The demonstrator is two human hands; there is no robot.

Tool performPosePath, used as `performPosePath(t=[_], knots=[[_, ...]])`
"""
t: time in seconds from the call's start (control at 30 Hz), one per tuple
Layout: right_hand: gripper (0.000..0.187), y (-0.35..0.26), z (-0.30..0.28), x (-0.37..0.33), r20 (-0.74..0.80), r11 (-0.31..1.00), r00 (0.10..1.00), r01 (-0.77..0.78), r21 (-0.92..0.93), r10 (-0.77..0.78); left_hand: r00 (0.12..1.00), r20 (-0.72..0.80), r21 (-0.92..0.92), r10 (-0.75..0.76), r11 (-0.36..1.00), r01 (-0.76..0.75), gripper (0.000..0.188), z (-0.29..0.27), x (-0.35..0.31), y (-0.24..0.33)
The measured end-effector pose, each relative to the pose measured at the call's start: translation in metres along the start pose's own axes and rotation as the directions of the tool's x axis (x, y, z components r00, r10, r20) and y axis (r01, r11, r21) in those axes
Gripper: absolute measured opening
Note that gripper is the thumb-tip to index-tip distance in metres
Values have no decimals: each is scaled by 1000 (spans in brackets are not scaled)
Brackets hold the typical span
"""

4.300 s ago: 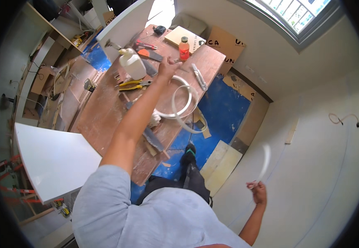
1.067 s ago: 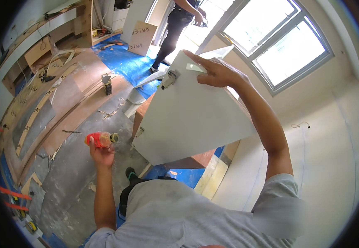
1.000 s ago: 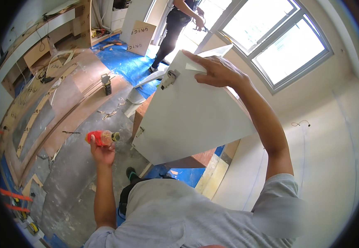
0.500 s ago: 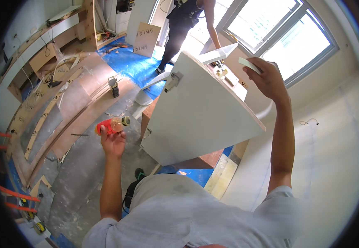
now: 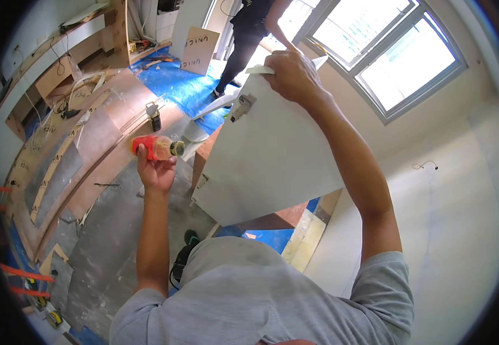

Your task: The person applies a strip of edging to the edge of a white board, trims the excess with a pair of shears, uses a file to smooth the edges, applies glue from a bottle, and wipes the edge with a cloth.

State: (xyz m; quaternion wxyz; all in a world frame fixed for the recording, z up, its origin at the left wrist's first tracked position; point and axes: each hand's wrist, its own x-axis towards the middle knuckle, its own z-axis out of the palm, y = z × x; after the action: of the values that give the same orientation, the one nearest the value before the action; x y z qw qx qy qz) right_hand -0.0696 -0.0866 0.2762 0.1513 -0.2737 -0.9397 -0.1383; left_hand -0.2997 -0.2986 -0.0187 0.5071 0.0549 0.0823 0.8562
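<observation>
In my left hand [image 5: 158,174] is a small plastic bottle [image 5: 160,148] with a red label and a dark, crusted cap, lying sideways with the cap end to the right. The fingers wrap it from below. My right hand [image 5: 295,77] is over the far edge of a white panel [image 5: 275,158], closed on a thin white strip [image 5: 260,69] whose end sticks out to the left. Metal hinges [image 5: 242,108] are fixed along the panel's left side. Much of the panel's far edge is hidden behind my right hand and forearm.
Another person [image 5: 246,40] stands beyond the panel, one arm reaching toward its far side. Curved wooden pieces [image 5: 97,135] lie at the left. Blue sheeting [image 5: 172,80] covers part of the floor, and a printed board [image 5: 199,50] leans behind. A window [image 5: 399,52] is at the far right.
My right hand has swung left across the panel's far edge with the white strip. My left hand and the bottle have risen slightly. The other person's arm has shifted left.
</observation>
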Motion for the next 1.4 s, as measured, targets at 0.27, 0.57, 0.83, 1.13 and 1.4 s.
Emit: performPosePath(t=[0.27,0.57,0.83,1.13,1.4], knots=[[30,35,-65,65,-32,767,889,-376,520,457,996,-58,1,73,997,-73,40,-59,-29,28],[48,51,13,48,542,595,833,-380,708,-113,993,-108,1,40,999,-40,40,-68,-35,28],[34,54,46,59,498,413,863,-424,806,-86,989,-147,-21,33,999,-36,40,-72,-51,23],[55,66,-2,17,591,554,800,-446,703,-105,993,-115,-39,11,999,-15,56,-62,-38,34],[36,111,-76,-112,330,802,943,-231,551,45,995,25,216,-92,973,84,53,22,13,43]])
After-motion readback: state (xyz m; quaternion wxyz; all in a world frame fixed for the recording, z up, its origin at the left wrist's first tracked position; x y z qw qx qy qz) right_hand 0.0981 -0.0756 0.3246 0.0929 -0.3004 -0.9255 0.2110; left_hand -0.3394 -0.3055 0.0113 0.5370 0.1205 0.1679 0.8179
